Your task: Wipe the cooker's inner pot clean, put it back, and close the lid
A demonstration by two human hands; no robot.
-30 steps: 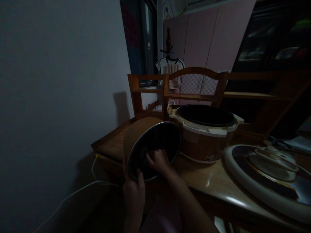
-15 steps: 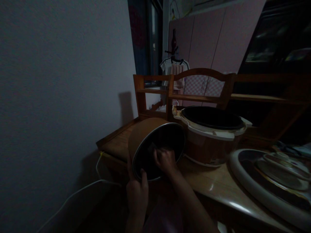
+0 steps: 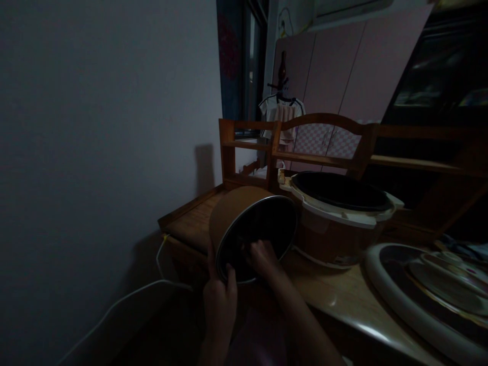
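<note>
Probably tilted for reach: pot at the table's edge, beside the cooker, mouth toward me. My left hand grips its rim, seemingly to steady it; my right hand curls inside, whether holding anything I can't tell.

Legible lettering: none from where I stand. The small pale label low on the front of the cooker is too dim to read.
</note>
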